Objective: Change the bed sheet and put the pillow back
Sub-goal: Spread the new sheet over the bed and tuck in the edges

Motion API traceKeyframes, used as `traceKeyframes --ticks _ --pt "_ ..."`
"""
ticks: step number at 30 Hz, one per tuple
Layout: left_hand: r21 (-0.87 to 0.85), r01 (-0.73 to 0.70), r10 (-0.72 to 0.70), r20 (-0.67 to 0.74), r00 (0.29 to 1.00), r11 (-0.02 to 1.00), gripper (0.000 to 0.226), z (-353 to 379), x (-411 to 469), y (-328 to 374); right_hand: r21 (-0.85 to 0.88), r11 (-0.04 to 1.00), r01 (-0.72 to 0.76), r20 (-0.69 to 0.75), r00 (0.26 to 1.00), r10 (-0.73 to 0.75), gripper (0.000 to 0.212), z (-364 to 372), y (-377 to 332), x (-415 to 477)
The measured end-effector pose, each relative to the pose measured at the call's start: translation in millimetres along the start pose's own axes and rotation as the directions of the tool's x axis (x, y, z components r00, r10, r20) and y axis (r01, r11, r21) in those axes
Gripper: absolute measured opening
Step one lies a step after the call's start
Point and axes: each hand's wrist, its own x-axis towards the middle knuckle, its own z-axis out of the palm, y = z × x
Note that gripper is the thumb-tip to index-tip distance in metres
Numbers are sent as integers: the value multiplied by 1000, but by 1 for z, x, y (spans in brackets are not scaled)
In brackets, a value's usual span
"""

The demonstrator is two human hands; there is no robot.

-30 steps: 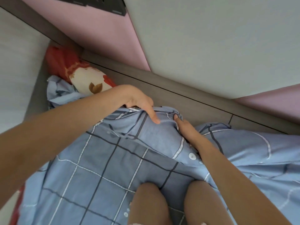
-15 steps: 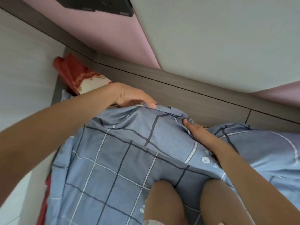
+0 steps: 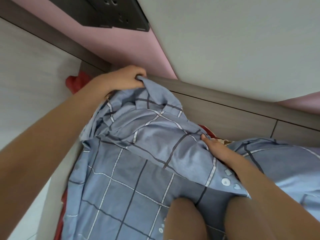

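A blue checked bed sheet [image 3: 131, 170] covers the bed in front of me, bunched up toward the corner. My left hand [image 3: 124, 78] is closed on the sheet's corner and holds it raised near the wooden headboard [image 3: 225, 108]. My right hand [image 3: 216, 148] presses flat on a fold of the sheet, fingers apart, thumb against the cloth. A red patterned fabric [image 3: 76, 82], maybe the pillow or an older sheet, peeks out in the far left corner and beside my right hand. My knees [image 3: 185, 220] rest on the sheet.
The grey-brown headboard runs diagonally behind the bed, with pink and white wall panels [image 3: 225, 40] above it. A dark socket plate [image 3: 110, 13] sits on the pink panel. A pale wall [image 3: 31, 70] closes off the left side.
My left hand has lifted the sheet corner up and toward the headboard corner, closing on it. The red fabric is now mostly hidden. My right hand stayed on the fold.
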Motion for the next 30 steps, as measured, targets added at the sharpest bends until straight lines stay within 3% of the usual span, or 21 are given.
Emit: traceKeyframes --ticks 1,3,5,7,10,13,15,17,19,21,23,25,27,30 --pt "-81 134 -125 114 986 988 43 7 -1 1 11 1000 0 -5 1000 0 59 0 0 0" --pt "22 342 -324 377 867 939 83 14 -7 2 16 1000 4 -22 1000 -3 58 1 2 0" --pt "211 346 -406 488 773 914 76 18 -15 -1 20 1000 0 -27 1000 0 58 2 2 -1" --pt "178 269 -321 450 833 947 50 21 -21 -4 32 999 -8 -27 1000 9 57 3 3 0" --pt "47 154 -160 199 967 987 26 23 -21 -5 0 1000 -9 -29 1000 9 60 1 -1 2" --pt "121 105 -100 -52 994 987 29 26 -2 -3 -11 1000 -22 -26 999 22 65 2 -3 6" --pt "228 107 -84 -108 991 968 39 30 12 1 -2 1000 -26 -54 998 26 64 3 -2 8" --pt "257 123 -101 -95 990 959 50 32 24 1 -7 1000 -24 -72 997 23 61 5 1 10" --pt "175 200 -211 47 976 964 69 25 24 1 -10 1000 -26 -69 997 26 59 5 3 11" --pt "211 269 -320 262 910 940 76 11 15 -1 2 1000 -30 -68 997 30 59 6 7 14" --pt "267 321 -409 405 818 908 66 -3 2 -14 23 999 -34 -61 998 36 60 7 8 15" --pt "222 297 -364 396 843 929 51 -8 -11 -25 33 999 -37 -58 998 39 62 9 4 14" --pt "219 265 -321 288 902 939 50 -4 -16 -31 35 999 -39 -61 997 41 63 9 1 12" --pt "357 309 -407 240 881 881 45 16 -14 -33 25 999 -48 -36 998 49 65 9 0 13"
